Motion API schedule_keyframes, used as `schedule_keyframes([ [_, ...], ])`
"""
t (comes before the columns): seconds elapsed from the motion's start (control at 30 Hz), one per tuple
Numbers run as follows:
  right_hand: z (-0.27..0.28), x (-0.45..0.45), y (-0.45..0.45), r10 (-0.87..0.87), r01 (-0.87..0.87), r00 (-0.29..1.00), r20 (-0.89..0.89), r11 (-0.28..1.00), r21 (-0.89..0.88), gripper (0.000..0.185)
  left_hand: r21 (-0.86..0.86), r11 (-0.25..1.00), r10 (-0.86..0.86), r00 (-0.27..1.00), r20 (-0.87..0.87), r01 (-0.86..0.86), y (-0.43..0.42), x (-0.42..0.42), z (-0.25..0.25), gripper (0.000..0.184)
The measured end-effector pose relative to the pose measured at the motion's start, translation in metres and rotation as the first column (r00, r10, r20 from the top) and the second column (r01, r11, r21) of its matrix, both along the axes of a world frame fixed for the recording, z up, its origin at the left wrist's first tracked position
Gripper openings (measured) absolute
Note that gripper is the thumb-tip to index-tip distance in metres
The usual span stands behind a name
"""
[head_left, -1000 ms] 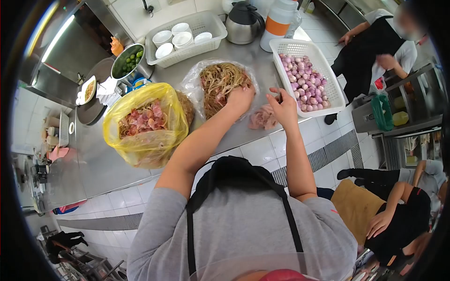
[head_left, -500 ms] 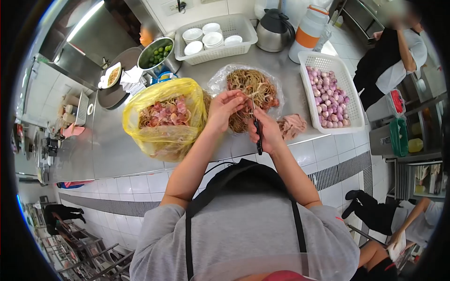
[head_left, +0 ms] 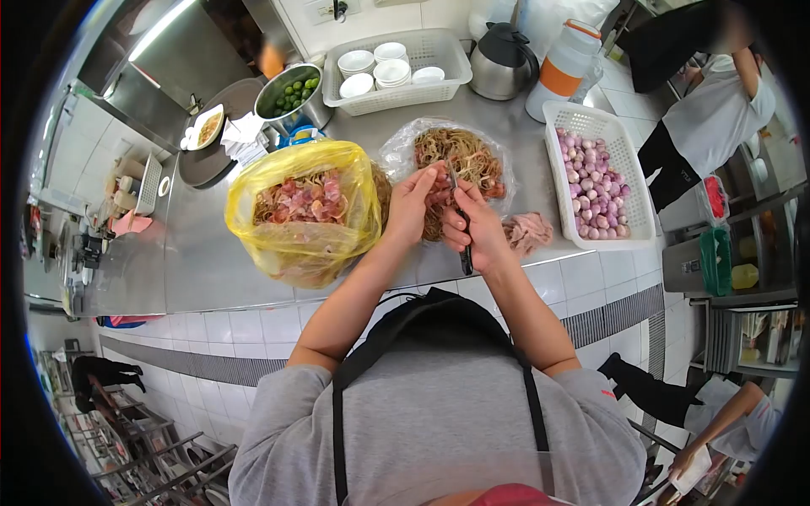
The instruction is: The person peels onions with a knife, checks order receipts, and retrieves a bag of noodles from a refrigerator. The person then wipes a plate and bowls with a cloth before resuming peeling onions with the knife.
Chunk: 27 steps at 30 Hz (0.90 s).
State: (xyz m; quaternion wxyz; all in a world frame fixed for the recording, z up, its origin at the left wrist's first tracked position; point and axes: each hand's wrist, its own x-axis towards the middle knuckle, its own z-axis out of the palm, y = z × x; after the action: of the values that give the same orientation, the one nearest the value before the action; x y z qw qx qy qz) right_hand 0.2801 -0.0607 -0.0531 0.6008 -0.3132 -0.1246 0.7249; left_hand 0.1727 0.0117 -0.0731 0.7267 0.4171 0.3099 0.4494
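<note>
My left hand (head_left: pixel 411 202) is closed, pinching a small reddish shallot at its fingertips, mostly hidden by the fingers. In my right hand (head_left: pixel 479 226) is a knife with a black handle (head_left: pixel 467 260); its narrow blade (head_left: pixel 453 174) points up beside the left fingertips. Both hands are over the near edge of a clear plastic bag (head_left: pixel 396 143) heaped with dry brown stalks and reddish bulbs (head_left: pixel 460 152). Left of them stands an open yellow plastic bag (head_left: pixel 245 194) filled with reddish skins and dry stalks (head_left: pixel 299 202). A crumpled pinkish cloth (head_left: pixel 529 232) lies right of my right hand.
A white basket (head_left: pixel 639 190) of peeled purple shallots (head_left: pixel 593 181) stands at the right. Along the back are a pot of green limes (head_left: pixel 293 99), a basket of white cups (head_left: pixel 451 63), a steel jug (head_left: pixel 498 67) and an orange-banded cooler (head_left: pixel 564 76). Other people stand at the right.
The view has shifted slightly. My hands stay close together with the knife and shallot. The person at upper right has changed posture.
</note>
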Motion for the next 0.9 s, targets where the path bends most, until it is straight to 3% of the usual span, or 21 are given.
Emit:
schedule_keyframes([
  [0.17, 0.003, -0.003, -0.002, -0.043, 0.043, 0.998, 0.039, 0.999, 0.001, 0.017, 0.013, 1.000, -0.002, 1.000, -0.016, 0.002, 0.000, 0.003, 0.005, 0.029],
  [0.27, 0.006, 0.000, -0.001, -0.029, 0.027, 0.999, 0.038, 0.999, 0.036, 0.016, 0.154, 0.988, -0.011, 0.997, -0.071, 0.022, 0.000, 0.003, 0.002, 0.030],
  [0.37, 0.006, 0.011, 0.000, -0.116, 0.117, 0.993, -0.022, 0.991, 0.067, 0.014, -0.066, 0.998, -0.015, 0.999, 0.041, 0.018, -0.004, -0.004, 0.020, 0.029],
  [0.5, 0.015, 0.013, 0.000, -0.160, 0.163, 0.986, -0.044, 0.985, 0.064, 0.020, -0.072, 0.995, -0.044, 0.970, 0.237, 0.063, -0.013, -0.027, 0.046, 0.029],
  [0.53, 0.021, 0.009, -0.002, -0.090, 0.095, 0.995, -0.044, 0.989, 0.118, 0.031, -0.076, 0.996, -0.032, 0.968, 0.251, 0.053, -0.015, -0.031, 0.051, 0.029],
  [0.67, 0.048, -0.022, -0.010, 0.047, -0.125, 0.962, 0.269, 0.952, 0.278, 0.047, -0.030, 0.999, 0.030, 0.972, 0.233, -0.024, -0.020, -0.048, 0.066, 0.030],
  [0.77, 0.062, -0.042, -0.012, 0.128, -0.256, 0.917, 0.378, 0.915, 0.311, 0.049, 0.077, 0.984, 0.137, 0.964, 0.228, -0.158, -0.021, -0.065, 0.068, 0.029],
  [0.9, 0.070, -0.059, -0.008, 0.275, -0.392, 0.888, 0.369, 0.873, 0.291, 0.049, 0.122, 0.958, 0.217, 0.936, 0.276, -0.258, -0.023, -0.087, 0.078, 0.028],
])
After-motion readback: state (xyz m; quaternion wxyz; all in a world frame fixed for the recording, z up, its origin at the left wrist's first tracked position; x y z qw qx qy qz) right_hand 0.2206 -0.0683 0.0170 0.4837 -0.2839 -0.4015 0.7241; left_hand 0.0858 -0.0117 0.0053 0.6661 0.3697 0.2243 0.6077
